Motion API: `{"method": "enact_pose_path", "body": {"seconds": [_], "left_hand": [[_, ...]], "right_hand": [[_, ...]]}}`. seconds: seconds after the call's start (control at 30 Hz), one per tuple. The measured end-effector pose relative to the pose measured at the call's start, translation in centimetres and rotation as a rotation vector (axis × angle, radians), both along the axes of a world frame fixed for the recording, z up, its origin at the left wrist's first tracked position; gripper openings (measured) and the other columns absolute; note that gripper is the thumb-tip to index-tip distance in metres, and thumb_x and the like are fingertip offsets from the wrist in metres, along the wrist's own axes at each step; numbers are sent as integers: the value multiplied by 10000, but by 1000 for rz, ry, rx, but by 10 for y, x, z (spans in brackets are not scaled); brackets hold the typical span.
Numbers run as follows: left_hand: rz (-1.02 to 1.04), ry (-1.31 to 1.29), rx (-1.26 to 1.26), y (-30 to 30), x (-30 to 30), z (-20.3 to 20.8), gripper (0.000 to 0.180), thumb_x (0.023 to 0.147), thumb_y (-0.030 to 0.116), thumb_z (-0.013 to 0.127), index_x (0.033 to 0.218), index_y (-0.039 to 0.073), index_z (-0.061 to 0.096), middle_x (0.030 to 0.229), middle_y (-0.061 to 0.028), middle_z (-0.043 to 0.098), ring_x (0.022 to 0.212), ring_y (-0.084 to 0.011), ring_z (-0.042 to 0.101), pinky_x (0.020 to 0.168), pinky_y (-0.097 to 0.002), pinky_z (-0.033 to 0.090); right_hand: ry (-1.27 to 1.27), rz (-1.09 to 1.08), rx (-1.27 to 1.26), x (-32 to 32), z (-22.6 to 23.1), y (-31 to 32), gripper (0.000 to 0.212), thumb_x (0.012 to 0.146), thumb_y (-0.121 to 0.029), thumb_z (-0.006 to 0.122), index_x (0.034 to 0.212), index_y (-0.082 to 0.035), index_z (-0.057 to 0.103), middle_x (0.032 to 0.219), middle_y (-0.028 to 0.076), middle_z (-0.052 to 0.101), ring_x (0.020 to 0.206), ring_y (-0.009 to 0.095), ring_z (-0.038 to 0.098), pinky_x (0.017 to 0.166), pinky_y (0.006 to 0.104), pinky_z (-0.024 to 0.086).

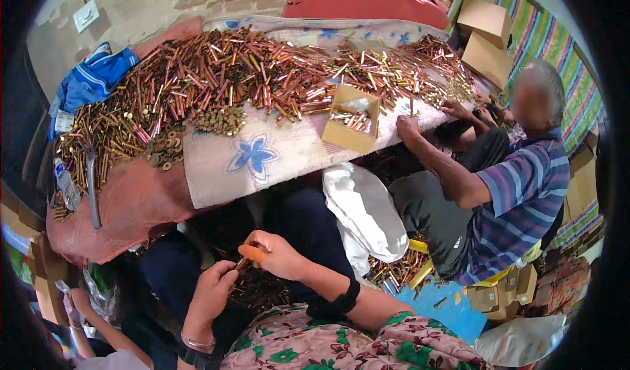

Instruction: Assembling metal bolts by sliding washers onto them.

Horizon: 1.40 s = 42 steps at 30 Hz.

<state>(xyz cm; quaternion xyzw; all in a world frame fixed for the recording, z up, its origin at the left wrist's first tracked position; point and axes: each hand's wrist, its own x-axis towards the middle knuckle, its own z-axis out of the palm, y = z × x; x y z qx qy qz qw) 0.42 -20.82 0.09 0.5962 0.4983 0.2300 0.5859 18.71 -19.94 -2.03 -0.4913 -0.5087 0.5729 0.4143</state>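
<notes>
Above my lap, my left hand (214, 291) pinches a small copper-brown metal piece (242, 265) between thumb and fingers. Right against it is my right hand (281, 257), its fingers closed around a smooth orange piece (252, 253); whether that is a handle or a finger cover I cannot make out. The two hands nearly touch at the metal piece. Beyond them, a long heap of copper-coloured metal tubes (216, 68) covers the cloth-topped table. Small piles of round washers (167, 148) and nut-like pieces (222, 120) lie along the heap's near side.
An open cardboard box (351, 117) with metal tubes stands at the table's near edge. A white sack (361, 212) hangs below it. At right sits a co-worker (518, 186); another person's hands (82, 304) show lower left. A metal bar (92, 189) and bottle (66, 185) lie left.
</notes>
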Motion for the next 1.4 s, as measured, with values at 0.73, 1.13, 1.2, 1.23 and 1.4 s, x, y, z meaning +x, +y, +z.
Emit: {"method": "enact_pose_path", "body": {"seconds": [0.73, 1.13, 1.2, 1.23, 1.4], "left_hand": [[-58, 20, 3, -1, 13, -1, 153, 865, 122, 501, 938, 5, 568, 686, 45, 474, 585, -37, 411, 515, -191, 334], [-117, 160, 144, 10, 10, -10, 177, 854, 154, 516, 944, 14, 577, 720, -3, 522, 648, -75, 480, 575, -228, 393], [-116, 192, 179, 16, 10, -9, 183, 843, 157, 524, 939, 13, 582, 728, -49, 550, 654, -141, 524, 595, -267, 414], [-112, 221, 191, 16, 7, -13, 185, 837, 159, 528, 936, 13, 585, 732, -73, 564, 657, -174, 546, 605, -287, 425], [-58, 519, 443, 23, -3, -59, 316, 817, 149, 545, 1102, 16, 517, 927, -173, 585, 849, -339, 558, 740, -390, 442]], "right_hand": [[-214, -31, 267, 10, -15, -7, 214, 850, -199, 585, 908, 0, 534, 760, 133, 605, 629, 178, 536, 583, 304, 432], [-101, 18, -91, 14, -18, -3, 235, 857, -246, 557, 905, -16, 581, 725, 103, 590, 617, 158, 570, 573, 292, 456], [-148, -57, 50, 21, -13, -4, 210, 863, -209, 546, 921, -10, 576, 721, 94, 585, 607, 145, 559, 565, 284, 457], [-236, -90, 149, 26, -17, -3, 195, 867, -187, 539, 926, -4, 571, 716, 87, 580, 601, 133, 550, 557, 279, 456], [-204, -217, 131, 52, -21, 0, 131, 867, -109, 526, 952, -18, 567, 675, 32, 550, 568, 84, 499, 517, 215, 411]]}}
